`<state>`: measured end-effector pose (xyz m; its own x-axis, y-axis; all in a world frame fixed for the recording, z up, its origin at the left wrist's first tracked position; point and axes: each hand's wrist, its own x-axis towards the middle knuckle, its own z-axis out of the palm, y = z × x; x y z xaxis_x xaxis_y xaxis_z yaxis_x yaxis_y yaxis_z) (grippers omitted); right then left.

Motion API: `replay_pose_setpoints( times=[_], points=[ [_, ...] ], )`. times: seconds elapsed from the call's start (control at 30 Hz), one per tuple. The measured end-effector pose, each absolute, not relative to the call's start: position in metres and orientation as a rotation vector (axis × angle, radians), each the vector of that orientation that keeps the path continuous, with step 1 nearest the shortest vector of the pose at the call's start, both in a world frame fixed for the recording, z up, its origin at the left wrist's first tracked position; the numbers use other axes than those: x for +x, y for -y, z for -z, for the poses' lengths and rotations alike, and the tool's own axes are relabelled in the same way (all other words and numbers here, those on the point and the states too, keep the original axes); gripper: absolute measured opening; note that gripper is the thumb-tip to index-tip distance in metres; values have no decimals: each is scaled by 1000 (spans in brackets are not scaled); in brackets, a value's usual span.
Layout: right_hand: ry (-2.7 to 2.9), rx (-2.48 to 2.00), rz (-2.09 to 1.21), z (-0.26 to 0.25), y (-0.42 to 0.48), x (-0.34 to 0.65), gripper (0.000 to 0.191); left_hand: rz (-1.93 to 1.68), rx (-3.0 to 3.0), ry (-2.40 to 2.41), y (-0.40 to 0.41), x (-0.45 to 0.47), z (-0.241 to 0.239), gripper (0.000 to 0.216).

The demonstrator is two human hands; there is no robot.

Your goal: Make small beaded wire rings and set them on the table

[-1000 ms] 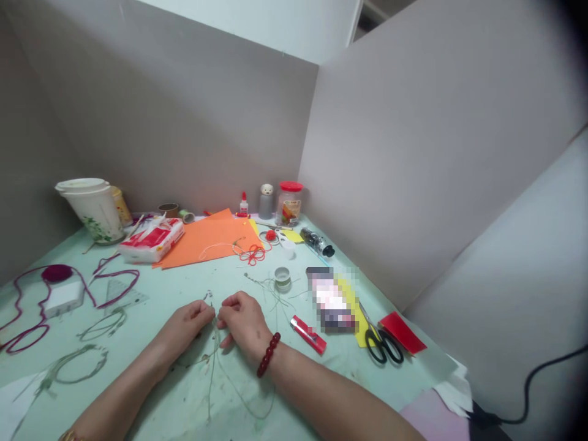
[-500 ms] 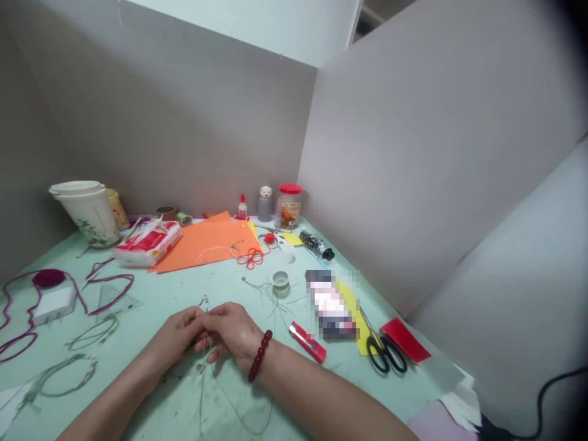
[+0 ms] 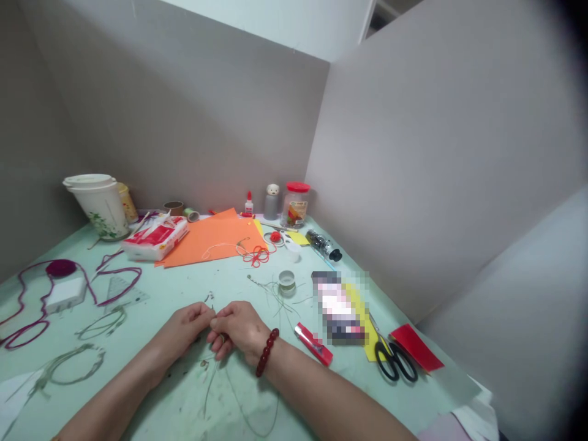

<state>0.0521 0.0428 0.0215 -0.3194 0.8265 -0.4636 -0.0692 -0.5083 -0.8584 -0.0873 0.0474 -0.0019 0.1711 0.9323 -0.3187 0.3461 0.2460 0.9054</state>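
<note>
My left hand (image 3: 187,329) and my right hand (image 3: 239,331) meet fingertip to fingertip above the near middle of the table. Both are closed in a pinch on a thin green cord (image 3: 239,405), whose loose ends hang below the fingers and curve over the tabletop. The stretch of cord between the fingertips is mostly hidden. A dark red bead bracelet (image 3: 267,353) circles my right wrist. Right of that hand lies a red lighter (image 3: 313,344). Beyond it stands a small spool (image 3: 287,283) with loose green strands about it.
Black-handled scissors (image 3: 395,361) and a red paper piece (image 3: 417,348) lie at the right. Two knotted green cords (image 3: 73,370) and purple yarn (image 3: 62,268) are on the left. Orange sheets (image 3: 215,239), a tissue pack (image 3: 156,237) and a lidded cup (image 3: 98,208) stand farther back.
The view has swung slightly left, so everything sits farther right. My fingertips remain pinched together on the cord, with the right fingers shifted slightly and the hanging strands moved.
</note>
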Motion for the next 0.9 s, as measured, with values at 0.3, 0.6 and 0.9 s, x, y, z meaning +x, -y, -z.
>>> replay_pose_setpoints(
  times=[0.3, 0.6, 0.9],
  points=[
    [1040, -1265, -1973, -20, -47, 56, 23, -655, 1307, -1426, -46, -86, -1, 36],
    [1076, -1266, -1947, -16, -48, 55, 20, -644, 1288, -1426, -48, -87, 3, 37],
    [1102, -1306, -1928, -16, -47, 53, 20, -660, 1277, -1417, -48, -87, 2, 41]
  ],
)
